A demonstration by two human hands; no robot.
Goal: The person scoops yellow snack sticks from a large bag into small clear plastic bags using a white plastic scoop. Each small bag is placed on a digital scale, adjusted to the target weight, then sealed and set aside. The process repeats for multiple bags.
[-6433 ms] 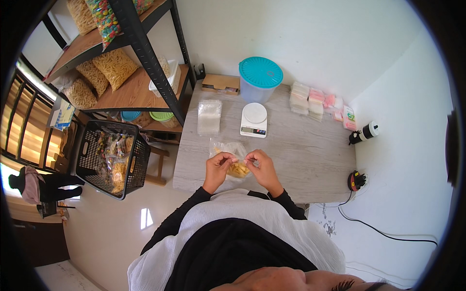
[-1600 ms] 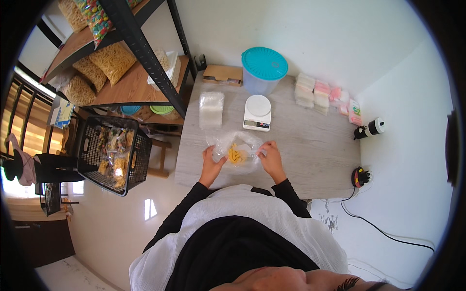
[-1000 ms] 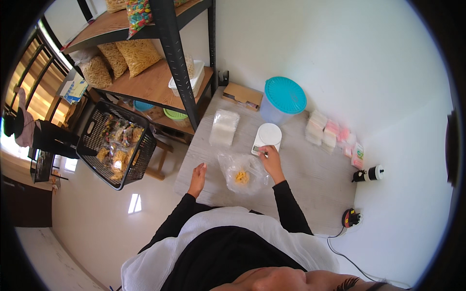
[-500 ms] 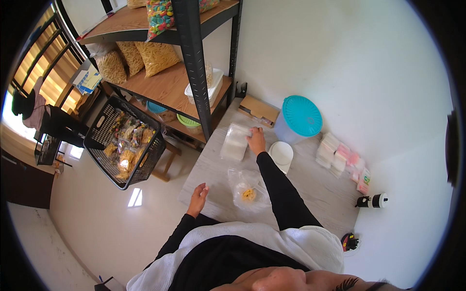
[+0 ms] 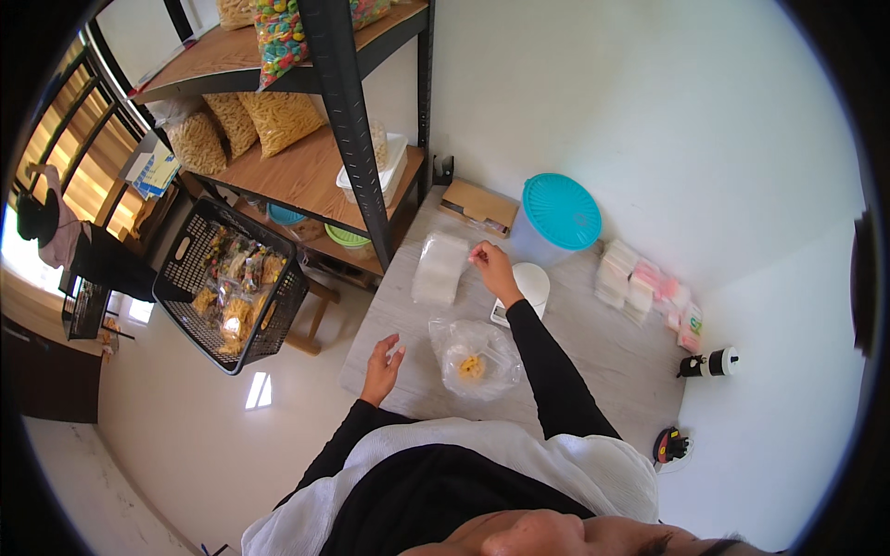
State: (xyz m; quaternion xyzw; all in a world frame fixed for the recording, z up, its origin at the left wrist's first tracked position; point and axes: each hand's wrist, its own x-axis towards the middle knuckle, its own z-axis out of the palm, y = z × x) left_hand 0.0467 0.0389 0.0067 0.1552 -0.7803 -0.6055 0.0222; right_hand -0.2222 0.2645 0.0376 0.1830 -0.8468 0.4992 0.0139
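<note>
My right hand (image 5: 491, 267) reaches forward to the right edge of a stack of clear bags (image 5: 440, 262), fingertips pinched; what they hold, if anything, is too small to name. Beside it stands a white scale (image 5: 533, 287), partly under my arm. My left hand (image 5: 381, 369) hangs near the table's left edge with its fingers apart and empty. Between my arms, a crumpled clear plastic bag (image 5: 496, 360) lies on the table with yellow snack pieces (image 5: 471, 367) in it.
A lidded tub (image 5: 560, 213), cardboard box (image 5: 477, 204) and pink-and-white packets (image 5: 640, 285) line the back. A snack-bag shelf (image 5: 260, 181) and black basket (image 5: 185, 283) stand left; a person (image 5: 83, 250) is beyond. A black-and-white cylinder (image 5: 709, 363) sits at right.
Both hands have let go of the snack bag, which now lies loose. My right hand moved forward to the bag stack; my left drew left. The view has shifted.
</note>
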